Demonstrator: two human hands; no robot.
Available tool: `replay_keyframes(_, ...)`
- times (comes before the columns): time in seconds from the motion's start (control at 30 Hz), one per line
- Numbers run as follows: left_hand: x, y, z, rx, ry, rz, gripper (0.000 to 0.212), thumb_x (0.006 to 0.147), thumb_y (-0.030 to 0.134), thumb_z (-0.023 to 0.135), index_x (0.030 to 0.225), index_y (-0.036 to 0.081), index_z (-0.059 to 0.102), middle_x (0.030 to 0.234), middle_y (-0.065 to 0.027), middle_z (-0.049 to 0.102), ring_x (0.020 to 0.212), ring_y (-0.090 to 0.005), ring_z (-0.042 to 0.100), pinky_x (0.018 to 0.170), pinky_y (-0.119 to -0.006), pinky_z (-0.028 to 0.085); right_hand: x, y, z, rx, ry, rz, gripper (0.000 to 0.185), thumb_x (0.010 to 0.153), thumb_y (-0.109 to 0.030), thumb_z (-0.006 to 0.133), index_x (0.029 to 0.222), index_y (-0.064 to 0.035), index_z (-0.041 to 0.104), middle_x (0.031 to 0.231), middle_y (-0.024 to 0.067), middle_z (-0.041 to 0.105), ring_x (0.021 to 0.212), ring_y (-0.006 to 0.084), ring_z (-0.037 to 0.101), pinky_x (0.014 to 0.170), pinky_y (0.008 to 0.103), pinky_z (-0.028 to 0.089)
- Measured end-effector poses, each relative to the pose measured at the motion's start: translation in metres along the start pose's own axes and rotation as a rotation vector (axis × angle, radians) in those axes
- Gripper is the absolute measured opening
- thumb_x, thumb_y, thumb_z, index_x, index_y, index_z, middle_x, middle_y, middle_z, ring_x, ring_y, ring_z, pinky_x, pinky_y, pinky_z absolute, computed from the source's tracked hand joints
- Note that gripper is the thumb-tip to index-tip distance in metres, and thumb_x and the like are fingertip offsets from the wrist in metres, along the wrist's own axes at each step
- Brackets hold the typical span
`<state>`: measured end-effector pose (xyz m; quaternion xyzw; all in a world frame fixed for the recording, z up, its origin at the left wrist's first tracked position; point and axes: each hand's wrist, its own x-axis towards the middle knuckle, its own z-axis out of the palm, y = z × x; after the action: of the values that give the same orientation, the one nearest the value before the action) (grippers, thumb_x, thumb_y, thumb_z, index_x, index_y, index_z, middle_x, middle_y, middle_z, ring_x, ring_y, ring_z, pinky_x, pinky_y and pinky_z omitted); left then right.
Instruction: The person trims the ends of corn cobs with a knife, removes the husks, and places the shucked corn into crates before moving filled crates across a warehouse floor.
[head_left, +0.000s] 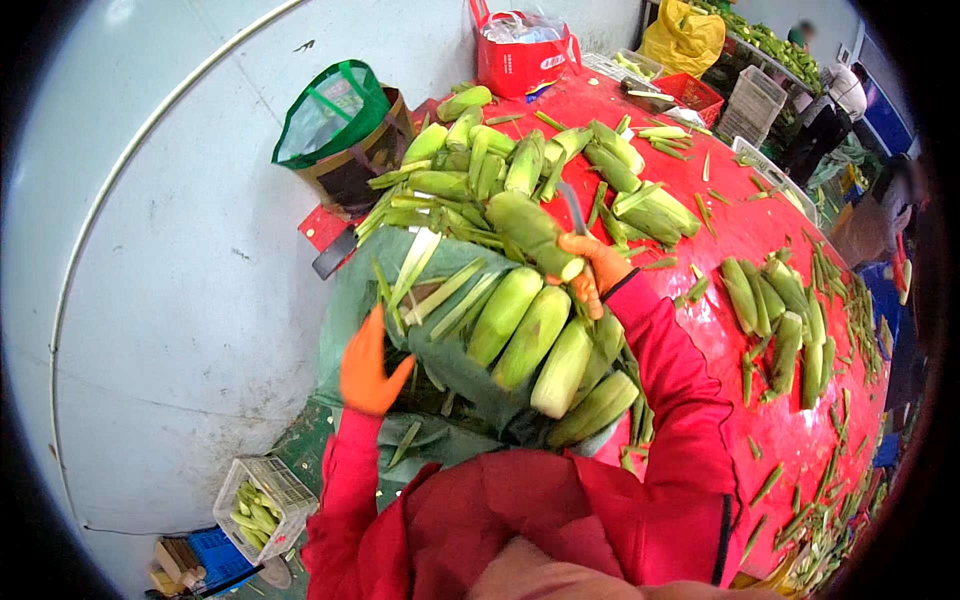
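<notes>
My left hand (373, 367), in an orange glove, is spread and blurred, with nothing in its grasp. Loose strips of corn husk (409, 274) lie just beyond its fingertips. My right hand (596, 270), also gloved in orange, closes around a curved knife (574, 206) whose grey blade points away from me. Against its fingers rests the cut stem end of a green ear of corn (529, 229); whether the fingers grip this ear too, I cannot tell. Several ears in pale green husk (532, 337) lie side by side below, next to a dark green plastic sheet (465, 375).
Unsorted ears (465, 165) heap at the back of the red-covered table (697, 315); more ears (787, 315) lie right. A green-rimmed bag (337, 120) and a red bag (521, 60) stand by the wall. A crate (262, 510) sits on the floor lower left. People work far right.
</notes>
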<state>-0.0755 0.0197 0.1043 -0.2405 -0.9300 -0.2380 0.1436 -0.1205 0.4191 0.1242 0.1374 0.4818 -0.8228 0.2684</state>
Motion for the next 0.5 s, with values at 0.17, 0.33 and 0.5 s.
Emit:
replay_keyframes(0.17, 0.063, 0.070, -0.031, 0.096, -0.103, 0.514, 0.094, 0.071, 0.037, 0.075, 0.145, 0.003, 0.028, 0.146, -0.0147, 0.037, 0.133, -0.0292, 0.037, 0.107, -0.042, 0.030, -0.062, 0.045, 0.108, -0.197, -0.079, 0.099, 0.037, 0.083, -0.048, 0.064, 0.089, -0.0115, 0.064, 0.064, 0.0103, 0.065, 0.033, 0.0102, 0.046, 0.029, 0.0210, 0.034)
replay_keyframes(0.33, 0.001, 0.037, -0.036, -0.636, -0.156, 0.112, 0.098, 0.073, 0.029, 0.076, 0.148, 0.005, 0.017, 0.138, -0.0178, 0.044, 0.117, -0.0302, 0.052, 0.094, -0.039, 0.044, -0.063, 0.100, 0.150, -0.214, -0.078, -0.125, 0.056, 0.093, -0.053, 0.047, 0.114, -0.0029, 0.062, 0.063, 0.0066, 0.064, 0.035, 0.0097, 0.048, 0.033, 0.0215, 0.036)
replay_keyframes(0.5, -0.049, 0.010, 0.001, -1.977, -0.013, -0.698, 0.049, 0.091, 0.049, 0.055, 0.117, 0.007, 0.055, 0.107, -0.0159, 0.063, 0.080, -0.0263, 0.065, 0.070, -0.040, 0.055, -0.042, 0.180, 0.185, -1.440, 0.158, -0.897, 0.071, 0.081, -0.018, 0.066, 0.144, -0.0127, 0.035, 0.074, 0.0129, 0.062, 0.055, 0.0280, 0.061, 0.052, 0.0397, 0.047)
